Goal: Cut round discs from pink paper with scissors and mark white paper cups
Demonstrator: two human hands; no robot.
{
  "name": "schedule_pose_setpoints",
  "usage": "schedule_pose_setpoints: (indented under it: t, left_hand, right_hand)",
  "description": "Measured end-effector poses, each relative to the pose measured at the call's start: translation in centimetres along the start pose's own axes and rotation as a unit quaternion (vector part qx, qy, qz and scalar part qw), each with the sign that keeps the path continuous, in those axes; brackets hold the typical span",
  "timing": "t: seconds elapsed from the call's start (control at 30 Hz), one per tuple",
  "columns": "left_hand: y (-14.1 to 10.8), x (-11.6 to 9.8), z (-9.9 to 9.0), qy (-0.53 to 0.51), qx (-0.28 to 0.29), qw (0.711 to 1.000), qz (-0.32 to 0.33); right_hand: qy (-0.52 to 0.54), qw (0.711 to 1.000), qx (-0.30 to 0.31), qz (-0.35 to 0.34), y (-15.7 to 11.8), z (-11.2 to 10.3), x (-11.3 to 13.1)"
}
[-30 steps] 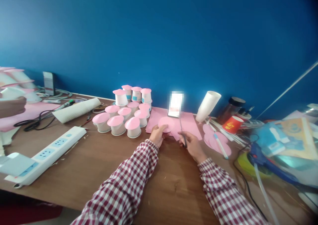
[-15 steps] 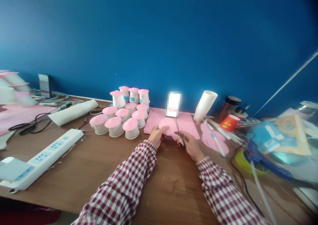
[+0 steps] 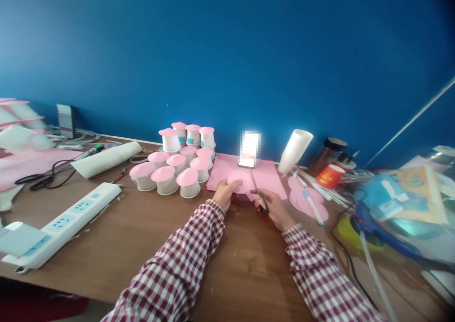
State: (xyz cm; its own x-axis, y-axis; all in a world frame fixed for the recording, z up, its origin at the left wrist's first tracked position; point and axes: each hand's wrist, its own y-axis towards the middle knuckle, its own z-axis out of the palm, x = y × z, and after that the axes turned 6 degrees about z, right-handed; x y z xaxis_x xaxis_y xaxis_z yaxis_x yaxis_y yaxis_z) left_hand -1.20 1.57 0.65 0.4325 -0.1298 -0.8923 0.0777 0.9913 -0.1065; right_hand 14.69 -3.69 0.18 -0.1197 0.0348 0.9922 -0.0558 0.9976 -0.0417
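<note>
Between thumb and fingers, my left hand (image 3: 225, 194) pinches a round piece of pink paper (image 3: 241, 181). My right hand (image 3: 273, 206) is closed on the dark handles of a pair of scissors (image 3: 256, 189), whose blades point up and away at the right side of that paper. Sheets of pink paper (image 3: 270, 173) lie flat behind both hands. On their back edge a phone (image 3: 250, 149) leans upright with a bright, blurred screen. To the left stand several white paper cups (image 3: 189, 189) turned upside down, each topped with a shallow pink paper cone (image 3: 163, 173).
Right of the hands lie pink paper circles (image 3: 300, 196) with a marker (image 3: 313, 208) on them. A white cup stack (image 3: 295, 150), a red cup (image 3: 330, 177) and a blue glue gun (image 3: 377, 229) stand beyond. A power strip (image 3: 64, 227) lies at left.
The scissors and my right hand have shifted very slightly beside the paper. My left hand keeps its hold. The whole view has moved a little.
</note>
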Motion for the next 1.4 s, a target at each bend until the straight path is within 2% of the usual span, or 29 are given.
schedule_pose_setpoints:
  t: [0.67,1.4]
  left_hand:
    - [0.44,0.75,-0.12,0.009,0.003,1.000,0.007]
    - [0.30,0.55,-0.05,0.015,-0.003,1.000,0.003]
  right_hand:
    - [-0.021,1.000,-0.004,0.003,0.06,0.12,-0.07]
    - [-0.024,1.000,-0.010,0.013,-0.06,0.22,0.21]
